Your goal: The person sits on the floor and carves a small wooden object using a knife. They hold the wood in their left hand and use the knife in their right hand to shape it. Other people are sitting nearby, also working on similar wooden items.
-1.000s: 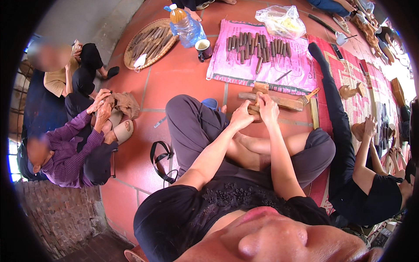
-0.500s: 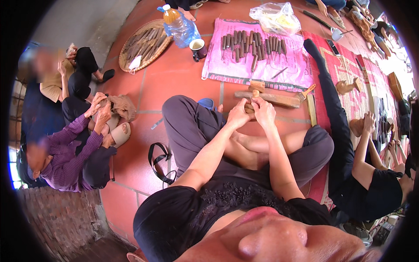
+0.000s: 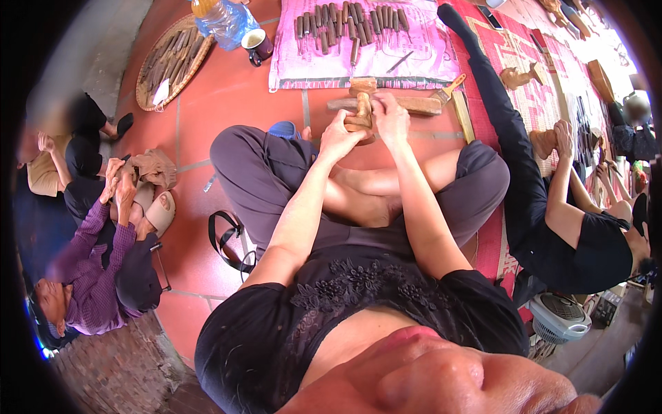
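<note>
My left hand [image 3: 340, 140] is closed around the base of a small carved wooden piece [image 3: 363, 107], light brown with a narrow upper part, held above my crossed legs. At the carving's right side is my right hand [image 3: 392, 123], its fingers bent and drawn together against the wood. Whether a small tool sits in those fingers is hidden. Just beyond them lie a wooden block [image 3: 363, 84] and a thick wooden beam [image 3: 422, 105]. A flat brush [image 3: 452, 87] with an orange handle rests by the beam's right end.
Several wooden-handled tools [image 3: 353, 31] lie on a pink sheet [image 3: 296, 70] ahead. A round basket [image 3: 147, 96] with more tools, a bottle in a blue bag [image 3: 227, 24] and a dark mug [image 3: 256, 47] are at far left. People sit close on both sides. A black strap [image 3: 219, 241] lies by my left knee.
The view has shifted, so the surroundings sit higher and farther left. The carving has turned to show its upright side, and my right hand has moved from its top to its right side.
</note>
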### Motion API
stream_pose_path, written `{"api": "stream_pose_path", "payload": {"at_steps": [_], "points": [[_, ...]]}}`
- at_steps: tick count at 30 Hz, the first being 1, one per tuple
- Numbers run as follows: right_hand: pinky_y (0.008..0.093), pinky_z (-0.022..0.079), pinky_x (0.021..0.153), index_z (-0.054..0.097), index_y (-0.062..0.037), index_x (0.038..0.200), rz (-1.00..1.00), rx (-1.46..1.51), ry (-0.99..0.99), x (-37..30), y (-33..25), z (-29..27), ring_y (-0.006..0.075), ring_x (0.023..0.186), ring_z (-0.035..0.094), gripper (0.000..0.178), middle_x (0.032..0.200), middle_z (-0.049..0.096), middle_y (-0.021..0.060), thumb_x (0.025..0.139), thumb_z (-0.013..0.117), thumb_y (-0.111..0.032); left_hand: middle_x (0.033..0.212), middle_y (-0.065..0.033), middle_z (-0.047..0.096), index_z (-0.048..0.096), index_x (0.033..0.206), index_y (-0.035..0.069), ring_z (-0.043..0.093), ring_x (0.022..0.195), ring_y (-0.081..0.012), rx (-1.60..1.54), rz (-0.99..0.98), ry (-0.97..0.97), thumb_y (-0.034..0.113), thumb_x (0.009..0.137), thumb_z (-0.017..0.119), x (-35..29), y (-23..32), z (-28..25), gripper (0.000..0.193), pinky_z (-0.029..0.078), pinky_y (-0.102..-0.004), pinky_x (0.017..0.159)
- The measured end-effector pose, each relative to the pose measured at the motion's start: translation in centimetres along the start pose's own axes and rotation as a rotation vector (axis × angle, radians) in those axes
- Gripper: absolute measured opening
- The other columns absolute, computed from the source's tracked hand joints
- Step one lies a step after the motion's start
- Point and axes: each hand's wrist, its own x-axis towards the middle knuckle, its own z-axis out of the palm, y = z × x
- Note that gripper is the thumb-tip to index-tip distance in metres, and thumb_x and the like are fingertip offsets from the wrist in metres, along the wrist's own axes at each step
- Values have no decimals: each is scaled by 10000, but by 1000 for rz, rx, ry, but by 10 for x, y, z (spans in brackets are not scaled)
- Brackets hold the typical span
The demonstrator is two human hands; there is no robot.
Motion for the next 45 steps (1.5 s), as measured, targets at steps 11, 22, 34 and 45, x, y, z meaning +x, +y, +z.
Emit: {"api": "stream_pose_path", "payload": {"at_steps": [11,22,34,45], "points": [[495,563,834,753,-179,1219,-66,-195,-187,-35,-28,-15,400,947,716,288,1039,747,184,980,628,-280,1202,-140,723,570,1284,112,686,1148,-306,20,-16,-9,425,728,856,-3,3,-1,699,520,-430,973],[535,566,790,727,-168,1269,-36,-312,-173,-39,-26,-11,421,856,724,333,892,740,212,995,602,-309,1202,-138,720,568,1273,117,682,1153,-309,40,-17,-1,441,737,879,-5,9,0,699,511,-430,975],[579,539,734,736,-132,1143,-87,-246,-183,-41,-18,-14,434,807,713,251,831,725,220,1017,546,-236,1165,-116,734,586,1252,124,697,1114,-272,-37,-16,-3,378,737,869,-4,7,0,640,524,-406,940],[541,554,844,732,-163,1259,22,-231,-203,-36,-20,-9,432,936,714,308,971,735,232,1006,592,-267,1129,-116,732,584,1238,143,700,1089,-276,-79,-6,-17,365,716,861,10,-12,3,631,527,-399,943]]}}
